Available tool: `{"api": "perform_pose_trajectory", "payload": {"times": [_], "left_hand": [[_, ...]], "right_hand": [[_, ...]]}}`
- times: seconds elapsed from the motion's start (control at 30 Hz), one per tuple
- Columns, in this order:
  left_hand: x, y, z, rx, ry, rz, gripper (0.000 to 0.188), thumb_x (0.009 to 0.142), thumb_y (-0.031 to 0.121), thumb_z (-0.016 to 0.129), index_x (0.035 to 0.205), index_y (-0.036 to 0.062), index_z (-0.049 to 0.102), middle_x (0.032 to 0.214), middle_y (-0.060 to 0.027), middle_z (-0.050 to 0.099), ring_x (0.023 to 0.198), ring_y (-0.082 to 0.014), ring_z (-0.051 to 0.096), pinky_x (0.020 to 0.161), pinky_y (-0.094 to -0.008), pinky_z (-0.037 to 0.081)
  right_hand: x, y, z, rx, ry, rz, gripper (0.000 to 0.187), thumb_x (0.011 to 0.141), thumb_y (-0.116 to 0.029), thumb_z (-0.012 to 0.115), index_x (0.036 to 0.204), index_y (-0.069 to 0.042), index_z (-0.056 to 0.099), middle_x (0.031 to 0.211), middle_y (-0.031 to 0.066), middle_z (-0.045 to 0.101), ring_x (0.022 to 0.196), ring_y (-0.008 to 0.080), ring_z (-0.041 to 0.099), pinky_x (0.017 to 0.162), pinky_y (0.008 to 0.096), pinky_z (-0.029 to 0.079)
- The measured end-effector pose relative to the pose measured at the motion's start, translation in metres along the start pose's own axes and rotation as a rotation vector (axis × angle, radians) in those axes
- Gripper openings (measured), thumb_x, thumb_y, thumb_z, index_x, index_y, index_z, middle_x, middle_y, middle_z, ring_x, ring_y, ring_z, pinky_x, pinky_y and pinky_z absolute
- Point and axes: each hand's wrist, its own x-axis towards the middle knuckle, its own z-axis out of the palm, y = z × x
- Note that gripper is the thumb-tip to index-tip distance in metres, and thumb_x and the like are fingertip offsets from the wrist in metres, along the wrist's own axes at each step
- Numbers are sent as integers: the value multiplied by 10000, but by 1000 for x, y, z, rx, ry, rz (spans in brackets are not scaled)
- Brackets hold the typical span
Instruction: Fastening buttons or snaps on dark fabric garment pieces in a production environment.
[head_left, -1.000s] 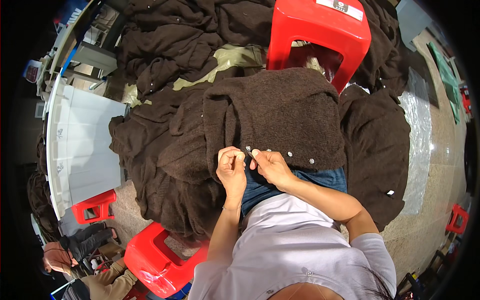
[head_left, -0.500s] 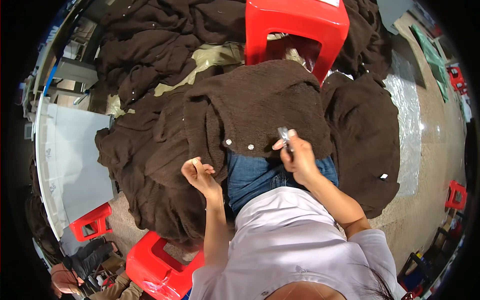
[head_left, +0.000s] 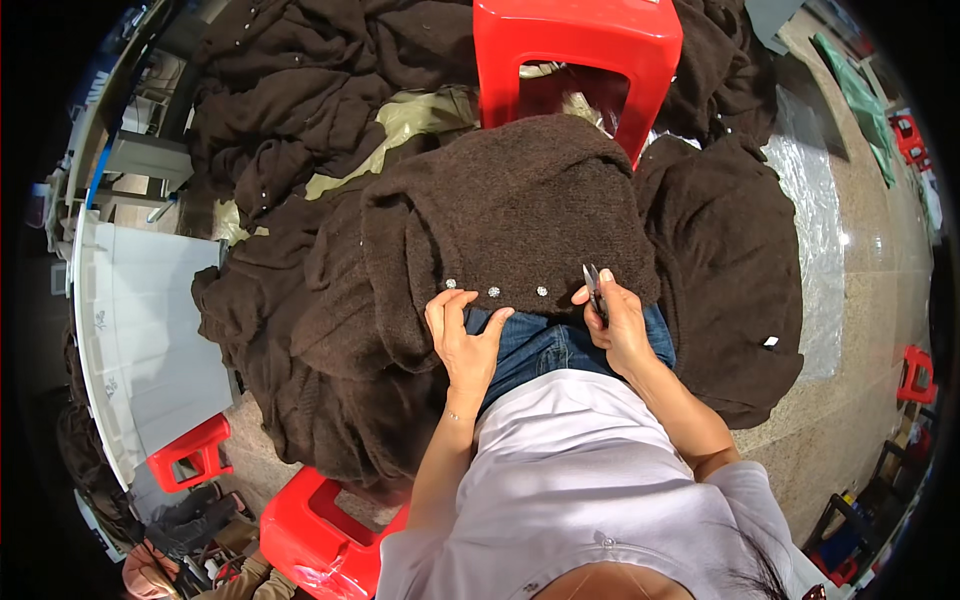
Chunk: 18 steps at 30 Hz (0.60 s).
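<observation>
Head view: brown knit garment (head_left: 520,215) lies over the lap. Left hand (head_left: 462,335) pinches its buttoned edge; right hand (head_left: 618,325) is closed around small snips (head_left: 592,287). Best keep the edge taut, blades clear of knit.

Large red plastic stool (head_left: 577,45) as landmark: heap of brown knitwear (head_left: 300,90) to its left; white panel (head_left: 140,340) farther left, lower; clear plastic sheet (head_left: 815,230) to its right; small red stool (head_left: 190,462) far below-left.
</observation>
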Motion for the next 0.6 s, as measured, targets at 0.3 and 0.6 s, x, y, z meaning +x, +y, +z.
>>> {"api": "perform_pose_trajectory", "payload": {"times": [0.3,0.6], "left_hand": [[1,-4,4,100,23,141,147,759,-2,747,849,31,636,949,-91,579,845,-239,557,750,-340,462],[-6,-7,1,-554,-154,-395,48,954,-28,520,980,-6,553,1124,-121,602,790,-87,551,718,-219,483]], "right_hand": [[1,-7,26,-261,-221,42,509,1020,-465,430,840,-41,645,500,-52,375,404,30,254,386,218,180],[20,7,51,-439,-352,85,508,987,-398,522,697,-10,676,508,-23,453,476,69,374,457,273,291]]}}
